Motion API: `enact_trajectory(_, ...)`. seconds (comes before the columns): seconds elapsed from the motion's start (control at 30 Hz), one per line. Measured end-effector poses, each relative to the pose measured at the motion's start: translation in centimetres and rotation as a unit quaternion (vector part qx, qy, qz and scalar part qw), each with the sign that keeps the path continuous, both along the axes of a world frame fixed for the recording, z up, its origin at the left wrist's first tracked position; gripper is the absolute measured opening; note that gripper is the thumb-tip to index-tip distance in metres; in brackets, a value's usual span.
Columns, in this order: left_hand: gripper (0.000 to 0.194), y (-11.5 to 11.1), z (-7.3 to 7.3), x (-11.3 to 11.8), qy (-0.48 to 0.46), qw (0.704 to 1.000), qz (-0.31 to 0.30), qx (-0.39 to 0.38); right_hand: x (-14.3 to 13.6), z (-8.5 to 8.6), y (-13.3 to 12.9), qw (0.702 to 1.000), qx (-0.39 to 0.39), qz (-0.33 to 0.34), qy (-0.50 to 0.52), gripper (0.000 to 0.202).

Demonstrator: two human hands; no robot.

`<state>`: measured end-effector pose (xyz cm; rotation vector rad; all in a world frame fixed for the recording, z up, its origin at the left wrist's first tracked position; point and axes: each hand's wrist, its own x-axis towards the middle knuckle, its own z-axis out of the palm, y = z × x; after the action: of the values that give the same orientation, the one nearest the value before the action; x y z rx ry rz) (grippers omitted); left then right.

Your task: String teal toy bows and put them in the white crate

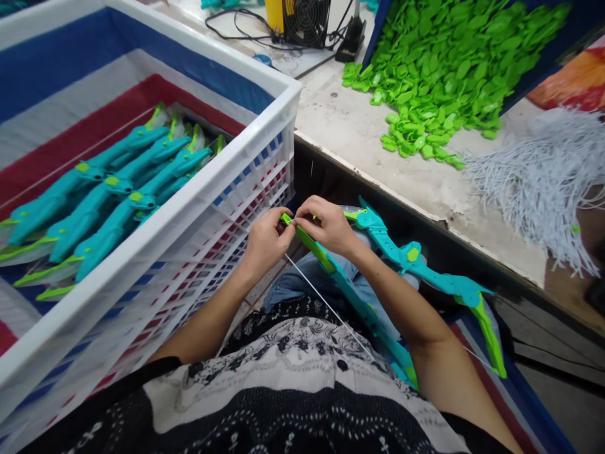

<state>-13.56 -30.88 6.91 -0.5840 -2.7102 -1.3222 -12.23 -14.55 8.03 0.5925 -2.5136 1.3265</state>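
A teal and lime-green toy bow (pixel 352 293) lies slantwise across my lap, one green tip pointing up and away from me. My left hand (pixel 268 244) is closed around that tip, thumb and forefinger pressed together. Right beside it my right hand (pixel 327 222) is pinched at the same tip, with what looks like the string's end between its fingertips. A white string (pixel 326 299) runs taut from under my left hand back toward my body. Another toy bow (pixel 411 255) rests just beyond my right forearm, at the table's edge.
On the left stands a large white plastic crate (pixel 283 113), striped cloth inside, holding several finished-looking bows (pixel 118 183). The worktable (pixel 335 126) ahead carries a heap of green plastic pieces (pixel 439 75), a bundle of white strings (pixel 534 170), a black fan (pixel 306 22) and cables.
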Motion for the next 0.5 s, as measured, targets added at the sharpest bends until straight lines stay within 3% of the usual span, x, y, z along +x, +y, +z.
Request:
enact_trajectory(0.07,0.015,0.0,-0.1,0.2,0.021,0.999,-0.003,0.026,-0.2,-0.4,0.3,0.999,0.001,-0.036,0.002,0.014)
enact_trajectory(0.17,0.019,0.1,-0.4,0.9,0.022,0.995,-0.001,0.094,-1.3,-1.5,1.5,0.986,-0.02,-0.162,-0.016,0.015)
enact_trajectory(0.23,0.02,0.3,-0.4,1.2,0.004,0.991,-0.028,0.13,-2.0,-1.8,2.2,0.969,-0.047,-0.239,-0.029,0.015)
enact_trajectory(0.3,0.016,0.5,-0.1,1.1,-0.048,0.986,-0.054,0.152,-2.0,-1.4,2.1,0.96,-0.08,-0.268,-0.019,0.016)
enact_trajectory(0.37,0.023,0.6,0.4,0.5,-0.156,0.964,-0.035,0.213,-1.0,-0.4,1.1,0.967,-0.094,-0.237,0.017,0.018)
enact_trajectory(0.43,0.031,0.6,1.3,-0.4,-0.281,0.913,-0.001,0.297,0.5,0.4,-0.5,0.983,-0.072,-0.155,0.059,0.018)
enact_trajectory(0.5,0.029,0.2,2.2,-1.3,-0.34,0.873,0.023,0.349,1.8,0.6,-2.0,0.993,-0.039,-0.073,0.089,0.017)
